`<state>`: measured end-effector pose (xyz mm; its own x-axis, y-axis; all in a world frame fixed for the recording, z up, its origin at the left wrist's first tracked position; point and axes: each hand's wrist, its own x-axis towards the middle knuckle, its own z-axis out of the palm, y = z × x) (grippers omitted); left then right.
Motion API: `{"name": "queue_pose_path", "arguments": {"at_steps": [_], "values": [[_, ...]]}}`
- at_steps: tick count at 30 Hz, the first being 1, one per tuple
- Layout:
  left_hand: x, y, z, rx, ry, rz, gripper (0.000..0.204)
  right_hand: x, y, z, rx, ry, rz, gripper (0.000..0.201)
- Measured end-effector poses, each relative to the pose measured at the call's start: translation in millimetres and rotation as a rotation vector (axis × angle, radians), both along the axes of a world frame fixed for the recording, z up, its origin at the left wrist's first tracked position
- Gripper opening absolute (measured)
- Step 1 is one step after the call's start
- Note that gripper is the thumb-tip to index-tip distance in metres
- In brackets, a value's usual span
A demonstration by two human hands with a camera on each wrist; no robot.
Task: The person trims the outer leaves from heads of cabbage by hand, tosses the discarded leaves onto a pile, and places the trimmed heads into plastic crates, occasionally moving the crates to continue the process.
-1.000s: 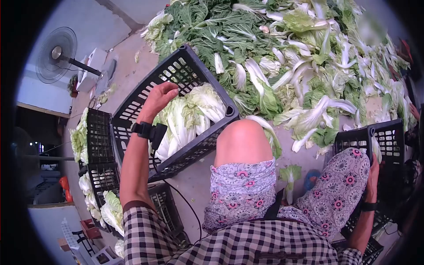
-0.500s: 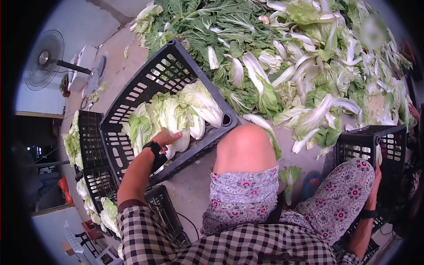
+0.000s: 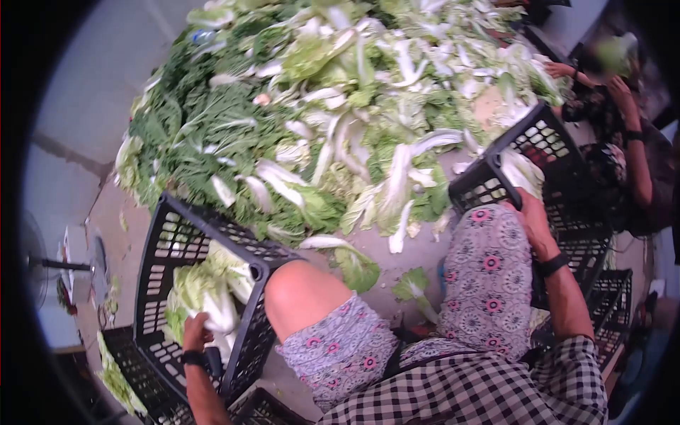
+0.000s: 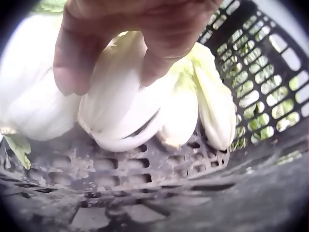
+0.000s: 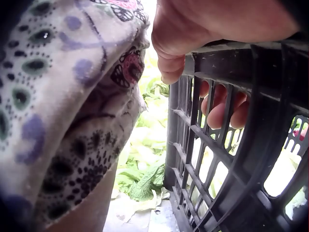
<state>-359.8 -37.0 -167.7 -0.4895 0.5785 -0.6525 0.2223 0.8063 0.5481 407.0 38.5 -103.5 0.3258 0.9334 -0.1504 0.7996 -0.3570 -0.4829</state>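
My left hand (image 3: 197,331) reaches into the black plastic crate (image 3: 246,340) at the lower left. In the left wrist view its thumb and fingers straddle and grip the white base of a napa cabbage (image 4: 118,106). More napa cabbages (image 4: 178,116) lie beside it on the slotted crate floor. My right hand (image 3: 535,225) grips the top edge of a second black crate (image 5: 260,96) beside my knee. Its fingertips (image 5: 216,116) show through the slots, with the thumb side outside. A pale cabbage (image 3: 520,173) lies inside that crate.
A large heap of loose cabbage leaves (image 3: 319,127) covers the floor ahead. One leaf (image 3: 416,292) lies between my legs. Another person (image 3: 630,142) sits at the right. More crates (image 3: 127,347) stand lower left, and a fan (image 3: 42,262) is at the far left.
The head view has swung right. My left hand has come down from above the crate onto the cabbages and now grips one. My right hand stays at the right crate's edge.
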Motion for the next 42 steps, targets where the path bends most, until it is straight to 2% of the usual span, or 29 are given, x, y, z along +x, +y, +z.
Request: {"name": "queue_pose_path", "arguments": {"at_steps": [1, 2, 3, 4, 5, 6, 8, 12, 14, 15, 17, 18, 19, 20, 21, 22, 23, 25, 26, 28, 30, 33, 34, 36, 37, 38, 40, 41, 42], "values": [[-5.5, 2.5, 18.4, -0.013, -0.034, -0.081, 0.038, -9.1, 0.1, 12.1, -0.036, -0.049, -0.009, 0.042], [-7.1, -5.0, 25.9, 0.160, -0.142, 0.049, 0.034, -10.2, 0.3, 13.7, -0.034, -0.052, -0.002, 0.040], [-38.2, -7.8, 20.0, 0.168, -0.331, 0.126, 0.032, -9.3, -1.1, 13.5, -0.034, -0.058, -0.002, 0.041], [-40.1, -3.3, 23.6, 0.163, -0.402, 0.287, 0.030, -7.1, -1.1, 12.4, -0.036, -0.061, 0.007, 0.042], [-47.6, -5.8, 30.3, 0.196, -0.553, 0.252, 0.028, -5.0, -0.2, 10.9, -0.042, -0.065, 0.013, 0.043], [-33.4, -9.2, 44.4, 0.300, -0.635, 0.310, 0.031, -3.5, 0.1, 9.5, -0.051, -0.062, 0.027, 0.045], [-17.9, -16.7, 54.5, 0.507, -0.692, 0.401, 0.031, -2.8, -0.2, 9.1, -0.049, -0.055, 0.029, 0.046], [16.6, -14.8, 84.9, 0.797, -0.941, 0.203, 0.034, -1.0, -3.6, 4.4, 0.080, -0.012, 0.060, 0.053], [65.8, -0.3, 113.3, 0.852, -1.019, 0.090, 0.037, 0.9, -4.0, 8.3, 0.043, 0.064, 0.109, 0.056], [108.9, 4.4, 138.5, 0.828, -0.857, 0.208, 0.041, 8.2, -2.9, 3.0, 0.039, 0.080, 0.160, 0.056], [165.0, 20.3, 161.4, 0.817, -0.808, 0.274, 0.042, 15.3, -3.7, 11.0, -0.022, 0.171, 0.244, 0.058], [176.4, 23.8, 168.2, 0.807, -0.781, 0.307, 0.042, 16.0, -5.3, 17.0, 0.086, 0.059, 0.282, 0.058], [177.7, 29.1, 165.1, 0.793, -0.872, 0.232, 0.043, 15.5, -6.4, 22.3, 0.193, -0.054, 0.316, 0.059], [175.6, 35.4, 157.4, 0.781, -0.929, 0.048, 0.048, 15.0, -8.8, 27.8, 0.296, -0.168, 0.345, 0.060], [189.0, 42.0, 154.6, 0.793, -0.868, 0.066, 0.050, 0.5, -9.3, 54.4, 0.325, -0.004, 0.323, 0.062], [212.5, 48.1, 157.0, 0.805, -0.811, 0.086, 0.051, -15.0, -11.2, 76.7, 0.408, 0.067, 0.388, 0.065], [240.1, 52.2, 169.3, 0.787, -0.932, -0.096, 0.052, -31.3, -13.5, 94.9, 0.490, 0.134, 0.453, 0.068], [279.0, 59.6, 170.6, 0.708, -1.025, -0.116, 0.052, -72.3, -18.3, 117.3, 0.641, 0.063, 0.684, 0.096], [305.6, 60.8, 175.7, 0.674, -1.064, -0.120, 0.053, -93.2, -22.8, 125.9, 0.714, 0.028, 0.786, 0.097], [343.9, 65.9, 171.8, 0.588, -1.136, -0.192, 0.054, -125.1, -25.0, 129.1, 0.806, 0.007, 0.913, 0.099], [388.0, 58.8, 170.1, 0.596, -1.005, -0.206, 0.059, -142.6, -22.4, 129.1, 0.831, 0.038, 0.964, 0.100], [408.1, 55.9, 176.5, 0.462, -1.119, -0.228, 0.069, -139.0, -1.7, 109.3, 0.929, 0.324, 1.012, 0.095], [396.8, 62.8, 169.3, 0.412, -1.222, -0.472, 0.082, -136.7, -0.4, 112.1, 0.805, 0.409, 0.939, 0.092], [388.2, 72.6, 151.2, 0.399, -1.227, -0.704, 0.075, -129.3, -3.1, 118.8, 0.539, 0.583, 0.804, 0.086], [397.6, 68.7, 166.4, 0.373, -0.992, -0.669, 0.067, -126.2, -2.0, 120.0, 0.458, 0.684, 0.684, 0.084], [395.7, 72.7, 170.5, 0.487, -0.729, -0.807, 0.050, -120.2, 1.4, 120.8, 0.377, 0.771, 0.562, 0.081], [390.5, 78.2, 178.3, 0.746, -0.484, -0.808, 0.038, -106.8, 19.2, 105.3, 0.312, 1.104, 0.536, 0.076], [392.5, 83.2, 185.4, 0.859, -0.464, -0.726, 0.034, -102.2, 22.1, 99.7, 0.265, 1.160, 0.482, 0.074], [387.9, 88.0, 193.8, 0.885, -0.427, -0.735, 0.041, -100.1, 24.1, 95.4, 0.240, 1.187, 0.478, 0.075]]}}
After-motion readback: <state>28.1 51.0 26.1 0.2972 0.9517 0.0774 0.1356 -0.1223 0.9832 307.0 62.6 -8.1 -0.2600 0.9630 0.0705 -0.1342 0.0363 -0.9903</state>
